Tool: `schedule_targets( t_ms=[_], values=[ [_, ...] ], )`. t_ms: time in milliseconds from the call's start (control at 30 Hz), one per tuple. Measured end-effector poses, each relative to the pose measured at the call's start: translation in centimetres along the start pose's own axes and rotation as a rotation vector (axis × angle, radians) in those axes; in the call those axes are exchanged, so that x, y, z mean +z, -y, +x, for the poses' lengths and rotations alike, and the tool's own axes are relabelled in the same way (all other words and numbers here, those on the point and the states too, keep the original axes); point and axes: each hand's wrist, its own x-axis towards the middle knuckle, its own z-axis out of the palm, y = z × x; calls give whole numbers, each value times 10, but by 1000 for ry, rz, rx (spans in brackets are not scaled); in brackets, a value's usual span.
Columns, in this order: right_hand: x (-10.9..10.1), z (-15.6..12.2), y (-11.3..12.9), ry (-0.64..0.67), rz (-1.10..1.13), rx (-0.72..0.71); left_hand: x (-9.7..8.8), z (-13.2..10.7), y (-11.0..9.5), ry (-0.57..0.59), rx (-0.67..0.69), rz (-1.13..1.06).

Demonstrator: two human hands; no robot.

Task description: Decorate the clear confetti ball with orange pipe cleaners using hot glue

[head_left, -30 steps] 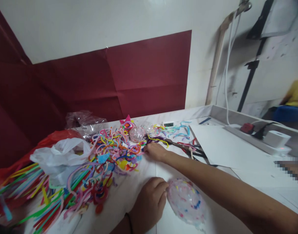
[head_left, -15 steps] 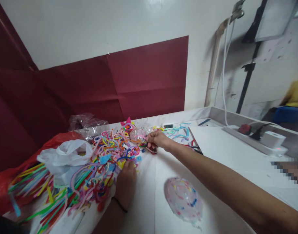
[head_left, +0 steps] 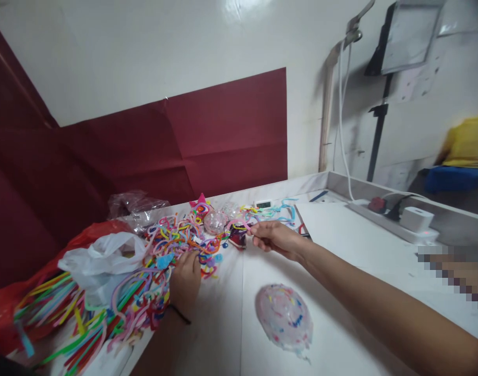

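Note:
My right hand [head_left: 275,238] reaches across the white table and pinches a pink pipe cleaner [head_left: 241,225] at the edge of the tangled pile of coloured pipe cleaners [head_left: 176,245]. A small dark red piece [head_left: 236,239] lies just under that strand. My left hand [head_left: 185,280] rests palm down on the near edge of the pile, fingers curled into the strands. A clear dome with coloured bits inside [head_left: 285,317] lies alone on the table near me, touched by neither hand. A smaller clear ball [head_left: 215,221] sits in the pile.
A white plastic bag [head_left: 100,258] and a red bag [head_left: 12,308] with straight pipe cleaners lie at left. A crumpled clear bag [head_left: 135,206] sits behind. White sheets [head_left: 341,230] cover the right side; a power strip [head_left: 395,222] lies at the back right.
My left hand let go of the clear dome and moved forward onto the pile. My right hand drew back to the right, pulling a pink strand from the pile.

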Motion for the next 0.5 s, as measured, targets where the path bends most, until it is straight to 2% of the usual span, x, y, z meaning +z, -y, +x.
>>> schedule_targets(
  t_ms=[133,267,367,500],
  values=[
    [-15,-19,-16,-43,16,19,-11,22,0,118,11,93],
    [-25,-27,-33,-82,35,48,-12,41,0,331,81,204],
    [-29,-28,-41,-80,49,66,-13,50,-1,457,138,287],
    [-28,-26,-48,-57,58,86,-16,59,1,555,210,351]
  ],
)
